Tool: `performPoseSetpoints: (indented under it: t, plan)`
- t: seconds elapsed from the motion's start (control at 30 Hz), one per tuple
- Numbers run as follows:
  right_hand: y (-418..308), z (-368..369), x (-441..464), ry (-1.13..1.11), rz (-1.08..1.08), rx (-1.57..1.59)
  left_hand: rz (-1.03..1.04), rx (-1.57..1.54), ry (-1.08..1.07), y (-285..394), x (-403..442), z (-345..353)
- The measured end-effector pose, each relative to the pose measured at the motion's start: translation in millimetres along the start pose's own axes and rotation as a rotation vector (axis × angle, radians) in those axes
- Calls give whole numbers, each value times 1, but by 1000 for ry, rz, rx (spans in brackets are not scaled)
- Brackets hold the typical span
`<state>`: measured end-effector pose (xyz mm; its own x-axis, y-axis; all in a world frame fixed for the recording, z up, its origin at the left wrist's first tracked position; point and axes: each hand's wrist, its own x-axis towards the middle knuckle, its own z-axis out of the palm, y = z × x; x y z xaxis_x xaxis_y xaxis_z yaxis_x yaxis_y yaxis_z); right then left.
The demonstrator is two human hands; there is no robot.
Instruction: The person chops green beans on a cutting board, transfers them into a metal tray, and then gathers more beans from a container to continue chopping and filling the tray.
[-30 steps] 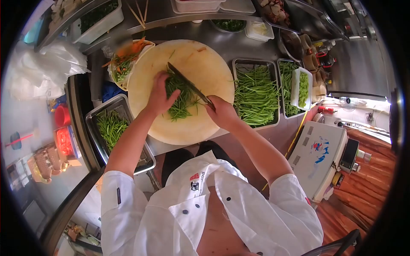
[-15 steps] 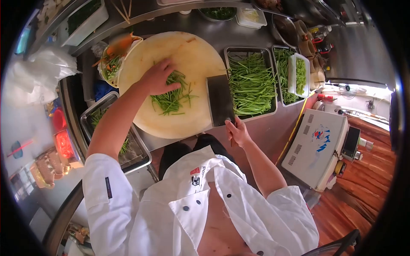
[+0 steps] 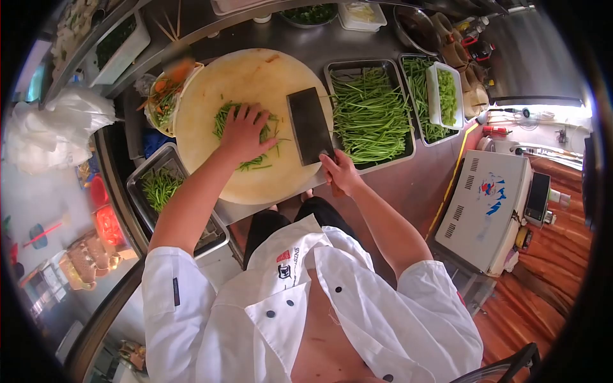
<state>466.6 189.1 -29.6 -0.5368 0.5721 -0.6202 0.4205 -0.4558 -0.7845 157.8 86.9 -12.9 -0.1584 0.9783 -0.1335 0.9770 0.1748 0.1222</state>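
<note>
My left hand [image 3: 244,135] lies over a small pile of cut green stems [image 3: 225,118] on the round chopping board [image 3: 281,70], fingers spread and pointing away from me. In my right hand [image 3: 341,172] is the handle of a cleaver [image 3: 308,124]. Its broad dark blade rests flat or nearly so above the board's right side, apart from the pile. Right of the board stands a metal tray [image 3: 408,150] full of long green stems [image 3: 371,115]. Another metal tray [image 3: 214,239] on the left holds short cut pieces [image 3: 161,189].
A lined bin of vegetable scraps [image 3: 167,96] stands at the board's left edge. Further right, a white container of chopped greens [image 3: 447,96] sits on another tray of stems [image 3: 418,76]. A white boxy appliance [image 3: 484,210] is at the right. Plastic bags [image 3: 57,131] hang at the left.
The cleaver has moved left and away from me, further over the board and closer to the pile. My left hand has turned and spread its fingers over the cut stems.
</note>
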Motion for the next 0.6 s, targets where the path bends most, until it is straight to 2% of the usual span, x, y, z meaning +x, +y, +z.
performPoseSetpoints:
  t: [0.1, 0.17, 0.2, 0.27, 0.3, 0.37, 0.6]
  plan:
    - [-9, 13, 4, 3, -13, -20, 67, -51, -104, 9, -23, -5]
    - [-15, 23, 8, -48, -7, 12, 92, -24, 37, 12, -39, -4]
    - [-19, 28, 10, -51, -8, 14, 90, -20, 36, 14, -46, 0]
    - [-25, 38, 9, -86, 15, -107, -44, -99, 191, 18, -60, 15]
    - [-31, 43, 7, -88, 18, -109, -48, -101, 190, 22, -63, 21]
    - [-41, 55, 3, -117, -10, -296, -128, -181, 353, 30, -66, 34]
    - [-4, 109, 1, -182, 31, -189, -279, -265, 545, 43, -54, 45]
